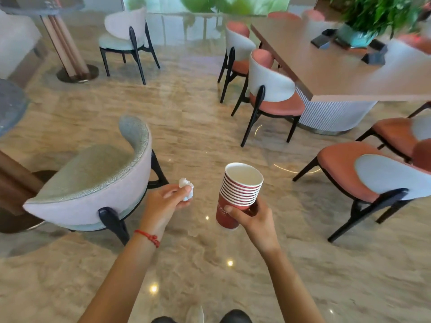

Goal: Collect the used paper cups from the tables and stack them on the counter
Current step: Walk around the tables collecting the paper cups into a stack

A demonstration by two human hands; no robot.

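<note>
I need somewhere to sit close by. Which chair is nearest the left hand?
The grey-green chair with the pale curved back, just left of the left hand. The salmon-seated chairs stand farther off by the long table.

Potted plant (382,12) blurred, cropped; cup lettering (224,209) unreadable.

Bright daylight, glare spots on glossy floor (198,264), blurred warped edges.
</note>
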